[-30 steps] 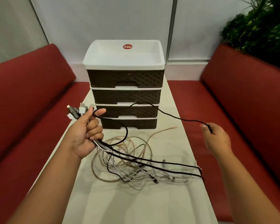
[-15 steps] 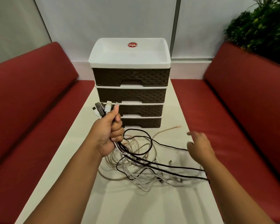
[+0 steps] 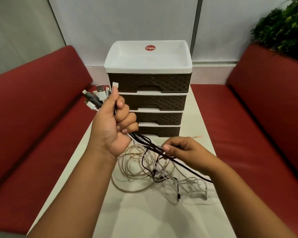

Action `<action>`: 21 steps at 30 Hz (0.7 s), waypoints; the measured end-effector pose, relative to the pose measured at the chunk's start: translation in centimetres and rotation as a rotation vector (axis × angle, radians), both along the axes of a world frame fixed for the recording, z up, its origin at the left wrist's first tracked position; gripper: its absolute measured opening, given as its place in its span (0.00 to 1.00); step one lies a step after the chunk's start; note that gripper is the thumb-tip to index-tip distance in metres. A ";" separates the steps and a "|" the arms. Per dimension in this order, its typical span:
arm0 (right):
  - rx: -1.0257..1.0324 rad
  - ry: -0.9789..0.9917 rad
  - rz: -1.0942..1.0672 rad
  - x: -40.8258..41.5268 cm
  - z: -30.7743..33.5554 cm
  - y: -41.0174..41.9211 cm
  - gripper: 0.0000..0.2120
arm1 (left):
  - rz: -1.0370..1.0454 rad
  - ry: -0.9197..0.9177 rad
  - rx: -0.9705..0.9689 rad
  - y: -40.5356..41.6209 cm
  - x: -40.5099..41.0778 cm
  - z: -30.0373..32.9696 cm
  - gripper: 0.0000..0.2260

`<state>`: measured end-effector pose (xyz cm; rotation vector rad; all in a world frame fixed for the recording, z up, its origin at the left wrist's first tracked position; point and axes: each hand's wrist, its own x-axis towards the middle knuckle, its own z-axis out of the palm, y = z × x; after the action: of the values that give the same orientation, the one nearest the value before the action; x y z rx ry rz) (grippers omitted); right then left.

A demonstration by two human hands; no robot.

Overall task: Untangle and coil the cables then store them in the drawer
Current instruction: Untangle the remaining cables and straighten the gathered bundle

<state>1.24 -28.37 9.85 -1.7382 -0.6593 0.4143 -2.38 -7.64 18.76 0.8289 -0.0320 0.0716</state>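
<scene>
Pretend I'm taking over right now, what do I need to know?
Left hand: grips a bunch of cables just below their plugs, held up in front of the drawer unit.
Right hand: pinches the black cable where the strands leave the left hand.
Rest of the cables: a loose tangle on the table.
Done: one set of ends gathered.
Left: untangle, coil each cable, open a drawer (all four are closed), store them.
</scene>
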 end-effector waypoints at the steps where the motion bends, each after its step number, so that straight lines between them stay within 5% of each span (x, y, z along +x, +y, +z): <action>1: 0.008 0.002 -0.049 0.3 -0.4 -0.4 0.16 | -0.006 0.016 -0.009 0.1 -0.2 -0.5 0.20; 3: -0.181 -0.098 -0.177 0.9 -0.7 -0.9 0.21 | -0.039 0.041 -0.025 -0.2 -0.5 -1.5 0.20; 5: -0.584 -0.218 -0.207 1.4 -0.5 -0.9 0.24 | -0.059 0.059 -0.022 -0.7 -0.7 -2.4 0.23; 9: -1.038 -0.134 -0.149 1.4 0.0 -2.2 0.30 | -0.053 0.032 -0.046 -0.5 -1.0 -2.9 0.26; 13: -1.097 -0.087 -0.375 2.8 -1.5 -7.4 0.34 | -0.023 -0.019 -0.092 1.7 -1.3 -2.5 0.25; 16: -0.928 -0.008 -0.642 3.4 -2.9 -10.3 0.31 | 0.010 -0.014 -0.099 2.6 -1.3 -2.8 0.25; 21: -1.084 0.108 -0.422 3.2 -6.0 -9.0 0.17 | 0.093 0.091 -0.141 1.4 -1.0 -4.9 0.24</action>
<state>4.48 -37.32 3.87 -2.7649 0.0947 0.6158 -3.38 -6.28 13.89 0.6913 0.0962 0.1223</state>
